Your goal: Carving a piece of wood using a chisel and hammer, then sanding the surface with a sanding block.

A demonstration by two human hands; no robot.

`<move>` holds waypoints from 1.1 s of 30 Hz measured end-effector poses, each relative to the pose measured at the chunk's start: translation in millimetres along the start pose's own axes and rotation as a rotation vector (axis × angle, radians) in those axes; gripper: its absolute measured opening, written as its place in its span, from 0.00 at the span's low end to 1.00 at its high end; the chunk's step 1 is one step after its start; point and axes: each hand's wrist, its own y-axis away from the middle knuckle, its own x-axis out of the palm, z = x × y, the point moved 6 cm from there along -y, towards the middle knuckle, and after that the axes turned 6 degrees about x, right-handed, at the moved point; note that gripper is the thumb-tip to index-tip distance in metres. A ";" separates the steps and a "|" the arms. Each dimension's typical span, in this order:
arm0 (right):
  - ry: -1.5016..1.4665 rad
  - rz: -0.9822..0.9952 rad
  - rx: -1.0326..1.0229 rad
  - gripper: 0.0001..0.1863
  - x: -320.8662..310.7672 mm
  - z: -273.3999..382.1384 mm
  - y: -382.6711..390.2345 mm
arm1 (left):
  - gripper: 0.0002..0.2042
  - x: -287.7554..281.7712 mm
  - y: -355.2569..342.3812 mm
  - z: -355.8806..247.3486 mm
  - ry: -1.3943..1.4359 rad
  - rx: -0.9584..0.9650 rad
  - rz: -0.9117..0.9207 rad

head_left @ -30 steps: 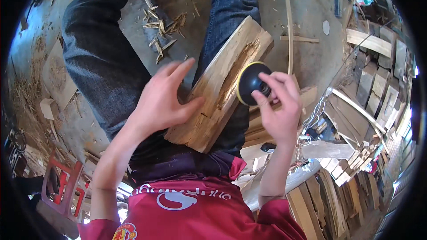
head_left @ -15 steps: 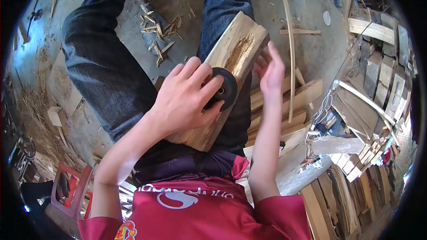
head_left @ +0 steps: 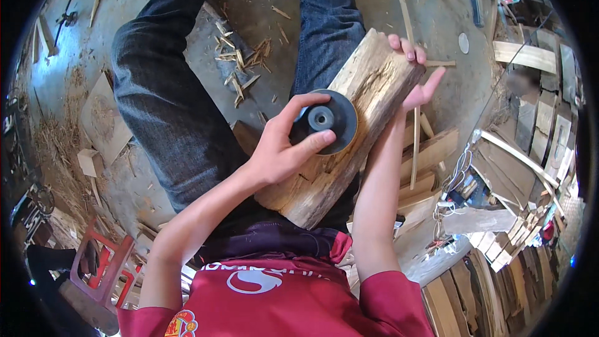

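My left hand point(head_left: 284, 150) grips a round black sanding pad point(head_left: 340, 122) with a hub at its middle, resting on a rough wooden slab point(head_left: 312, 193) that lies slanted over my lap. The slab has a long rotten hollow point(head_left: 377, 84) toward its far end. My right hand point(head_left: 415, 78) wraps round that far end from the right, its fingertips over the top edge.
Wood splinters point(head_left: 237, 65) lie between my jeans legs point(head_left: 159, 118) on the concrete floor point(head_left: 262, 6). Planks and offcuts point(head_left: 530, 118) are stacked to the right among white cables point(head_left: 462, 175). A red plastic frame point(head_left: 106, 256) stands at the lower left.
The pad has passed from my right hand to my left and sits on the slab. My right hand has moved up to grip the slab's far end.
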 end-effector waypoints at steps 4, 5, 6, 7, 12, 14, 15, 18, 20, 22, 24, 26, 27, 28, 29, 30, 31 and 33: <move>0.310 0.042 0.201 0.15 25.3 -1.3 -31.6 | 0.26 -7.7 2.1 -23.1 -0.639 0.204 -0.101; 0.369 0.023 0.231 0.16 30.7 -1.7 -37.8 | 0.25 -12.7 1.6 -29.0 -0.753 0.276 -0.138; 0.429 -0.001 0.262 0.17 32.4 -2.0 -41.1 | 0.24 -16.9 -0.4 -19.9 -0.533 0.165 -0.104; 0.449 -0.026 0.268 0.18 30.9 -1.8 -48.4 | 0.24 -18.5 0.8 -19.7 -0.489 0.122 -0.083; 0.357 0.069 0.358 0.19 44.2 -13.7 -67.9 | 0.27 -13.3 6.3 -26.9 -0.420 0.160 0.023; 0.332 0.130 0.415 0.19 42.3 -25.2 -68.9 | 0.28 -5.6 5.5 -19.0 -0.439 0.259 -0.027; 0.308 0.081 0.452 0.19 29.7 -30.6 -67.5 | 0.29 -4.5 -1.1 -21.1 -0.490 0.215 -0.013; 0.253 0.061 0.468 0.18 -5.7 -42.8 -63.0 | 0.31 -5.5 -24.4 -17.3 -0.671 0.273 0.096; 0.016 0.190 0.371 0.19 -16.7 -48.3 -55.3 | 0.29 -4.9 -38.6 -4.3 -0.726 0.329 0.199; -0.032 0.086 0.436 0.20 -20.5 -66.1 -40.2 | 0.27 -17.4 -56.8 16.6 -0.713 0.230 -0.025; -0.016 0.086 0.474 0.20 -19.9 -69.5 -41.8 | 0.26 -21.4 -78.1 14.7 -0.814 0.271 -0.139; -0.013 0.044 0.510 0.20 -15.6 -74.4 -46.4 | 0.25 -25.3 -80.1 11.7 -0.803 0.273 -0.176; 0.001 0.018 0.505 0.20 -23.3 -73.1 -50.7 | 0.24 -21.0 -73.8 15.3 -0.734 0.238 -0.058; -0.044 0.007 0.493 0.20 -30.2 -72.9 -49.3 | 0.23 -17.8 -59.6 16.8 -0.664 0.203 0.058; -0.051 0.040 0.477 0.20 -35.8 -73.6 -50.2 | 0.22 -13.8 -41.2 12.8 -0.604 0.261 0.145; -0.057 0.035 0.467 0.19 -37.4 -70.8 -47.3 | 0.24 -6.3 -22.4 11.6 -0.575 0.234 0.207; -0.069 0.029 0.463 0.19 -37.6 -69.6 -43.0 | 0.25 0.5 -11.3 10.9 -0.637 0.141 0.228; -0.098 0.065 0.462 0.19 -34.9 -67.3 -44.8 | 0.24 1.4 -27.3 1.4 -0.742 0.192 0.286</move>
